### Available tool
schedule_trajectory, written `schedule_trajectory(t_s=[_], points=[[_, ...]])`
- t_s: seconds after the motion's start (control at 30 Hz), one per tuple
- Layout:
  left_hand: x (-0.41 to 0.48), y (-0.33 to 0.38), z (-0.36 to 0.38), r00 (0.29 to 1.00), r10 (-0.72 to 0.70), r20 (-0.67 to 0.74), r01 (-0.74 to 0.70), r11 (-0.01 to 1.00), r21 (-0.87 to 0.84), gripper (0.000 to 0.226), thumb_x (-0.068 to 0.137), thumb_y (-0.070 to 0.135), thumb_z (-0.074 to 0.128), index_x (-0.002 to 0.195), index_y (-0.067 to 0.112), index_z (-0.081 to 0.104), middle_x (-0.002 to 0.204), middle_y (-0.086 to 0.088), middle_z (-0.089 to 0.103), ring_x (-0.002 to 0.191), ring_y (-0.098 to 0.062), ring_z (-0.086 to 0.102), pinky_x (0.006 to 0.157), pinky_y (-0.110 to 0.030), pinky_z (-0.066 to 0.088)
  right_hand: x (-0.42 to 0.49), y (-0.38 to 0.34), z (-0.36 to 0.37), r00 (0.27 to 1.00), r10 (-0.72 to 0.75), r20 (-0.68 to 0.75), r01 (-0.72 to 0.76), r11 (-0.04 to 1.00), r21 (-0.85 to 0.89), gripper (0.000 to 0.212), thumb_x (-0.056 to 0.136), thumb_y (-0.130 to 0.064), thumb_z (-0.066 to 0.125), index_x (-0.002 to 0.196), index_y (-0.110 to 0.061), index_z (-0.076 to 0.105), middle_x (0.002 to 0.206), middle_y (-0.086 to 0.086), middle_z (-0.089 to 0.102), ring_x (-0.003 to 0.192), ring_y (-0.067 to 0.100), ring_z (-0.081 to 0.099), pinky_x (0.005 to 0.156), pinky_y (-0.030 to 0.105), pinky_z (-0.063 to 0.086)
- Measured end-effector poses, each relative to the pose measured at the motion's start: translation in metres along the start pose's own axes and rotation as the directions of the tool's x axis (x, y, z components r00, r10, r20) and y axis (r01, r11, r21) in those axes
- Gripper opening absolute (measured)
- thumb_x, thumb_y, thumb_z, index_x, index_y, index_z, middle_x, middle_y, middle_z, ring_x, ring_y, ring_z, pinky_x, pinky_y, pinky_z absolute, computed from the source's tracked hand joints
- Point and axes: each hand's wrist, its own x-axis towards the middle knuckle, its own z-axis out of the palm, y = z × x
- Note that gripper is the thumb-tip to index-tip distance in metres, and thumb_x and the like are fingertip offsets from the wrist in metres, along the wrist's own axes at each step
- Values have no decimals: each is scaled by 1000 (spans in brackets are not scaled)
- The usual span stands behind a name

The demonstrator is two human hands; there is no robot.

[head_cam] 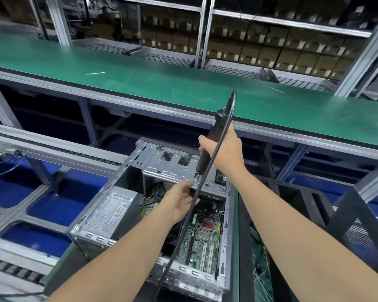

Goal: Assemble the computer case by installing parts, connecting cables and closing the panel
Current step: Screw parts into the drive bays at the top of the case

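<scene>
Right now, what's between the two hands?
Head view: the drive cage top and the electric screwdriver's barrel, gripped by the right hand; its black cord runs down past the left hand, which pinches a dark part.

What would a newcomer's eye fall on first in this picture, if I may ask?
The right hand, centre frame, grips a black electric screwdriver tip-down over the silver drive cage of the open computer case, while the left hand holds the cage's lower edge. Inside lies the green motherboard; a long green conveyor belt runs behind.
</scene>
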Motion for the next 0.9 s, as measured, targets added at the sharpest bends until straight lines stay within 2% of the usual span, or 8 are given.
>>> schedule_trajectory(t_s=[0.1, 0.17, 0.3, 0.43, 0.6, 0.63, 0.73, 0.9], points=[[4, 0, -3, 1000, -11, 14, 12, 1000, -8, 33, 93, 11, 68, 123, 1, 57, 143, -20, 51, 118, -35, 64, 90, -44, 57, 3, 0, 2, 1000, -3, 5, 3, 1000, 7, 33, 76, -43, 79, 92, -46, 50, 90, -5, 77, 86, 20, 77, 85, 48, 63], [7, 0, -3, 1000, 13, -6, -13, 1000, 24, 33, 94, 12, 68, 123, -1, 58, 141, -23, 54, 124, -39, 60, 86, -45, 58, 5, -1, 3, 1000, -7, 3, 7, 1000, 5, 32, 76, -43, 78, 94, -44, 51, 88, -5, 77, 84, 18, 77, 85, 48, 63], [13, 4, -2, 999, 12, -52, -10, 999, 30, 43, 93, 14, 71, 131, -1, 57, 150, -22, 47, 138, -40, 45, 95, -51, 55, 9, -5, 6, 999, -41, -15, 41, 999, 12, 35, 76, -41, 76, 101, -29, 55, 79, -8, 78, 72, 9, 77, 79, 46, 64], [15, 6, -4, 998, 7, -64, -4, 999, 43, 44, 89, 13, 76, 126, -2, 57, 134, -22, 59, 110, -34, 66, 64, -39, 61, 11, -10, 9, 999, -31, -4, 32, 999, 22, 35, 73, -44, 78, 95, -41, 51, 89, -4, 76, 85, 23, 77, 83, 50, 63], [20, 6, -6, 998, 11, -55, -7, 998, 68, 44, 84, 10, 80, 120, -2, 57, 88, -10, 74, 68, -19, 71, 60, -37, 60, 9, -5, 10, 1000, -15, 5, 15, 1000, 2, 33, 77, -39, 78, 96, -40, 51, 92, -2, 76, 88, 23, 76, 84, 49, 64], [21, 6, -7, 998, 13, -55, -9, 997, 71, 47, 84, 9, 80, 122, -3, 56, 89, -10, 75, 70, -21, 72, 60, -37, 60, 9, -5, 10, 1000, -15, 5, 15, 1000, -5, 33, 78, -39, 78, 96, -40, 50, 92, -2, 76, 88, 22, 76, 84, 48, 64], [25, 6, -6, 995, 37, -95, -30, 997, 67, 59, 79, 8, 84, 128, -2, 53, 127, -15, 56, 106, -31, 59, 63, -39, 60, 9, -4, 10, 1000, -14, 2, 14, 1000, -16, 33, 78, -39, 77, 98, -38, 50, 92, -2, 77, 89, 22, 76, 86, 49, 63], [29, 5, -6, 992, 48, -117, -40, 997, 73, 62, 76, 9, 87, 126, -3, 53, 134, -19, 54, 107, -33, 59, 64, -40, 61, 8, -2, 11, 1000, -13, 4, 13, 1000, -21, 34, 78, -39, 77, 100, -37, 51, 93, -3, 77, 90, 22, 75, 87, 49, 62]])
